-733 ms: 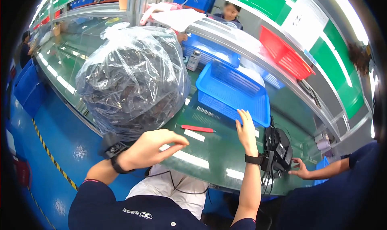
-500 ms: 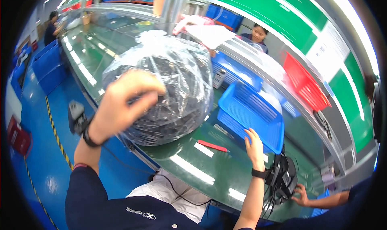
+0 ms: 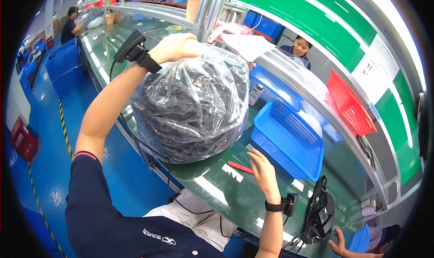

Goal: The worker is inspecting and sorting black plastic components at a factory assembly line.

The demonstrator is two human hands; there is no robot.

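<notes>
A big clear plastic bag (image 3: 194, 108) full of dark items, whose kind I cannot make out, stands on the green tabletop in front of me. My left hand (image 3: 177, 47) reaches over its far left side, fingers closed on the gathered top, which the hand hides. My right hand (image 3: 264, 173) is held over the table with its fingers apart and nothing in it. Beside those fingers lies a slim red tool (image 3: 238, 167), partly hidden by the hand, and a small white slip (image 3: 232, 172). Right of the hand stands a blue plastic basket (image 3: 289, 138).
A black device with cables (image 3: 321, 215) lies at the right, near a co-worker's hand (image 3: 338, 244). A red basket (image 3: 350, 104) hangs tilted on the metal frame. Another person (image 3: 298, 47) is across the bench. A small bottle (image 3: 256, 94) stands behind the bag.
My left hand has moved from in front of the bag up and away to its gathered top. My right hand has shifted left, off the basket's edge toward the red tool.
</notes>
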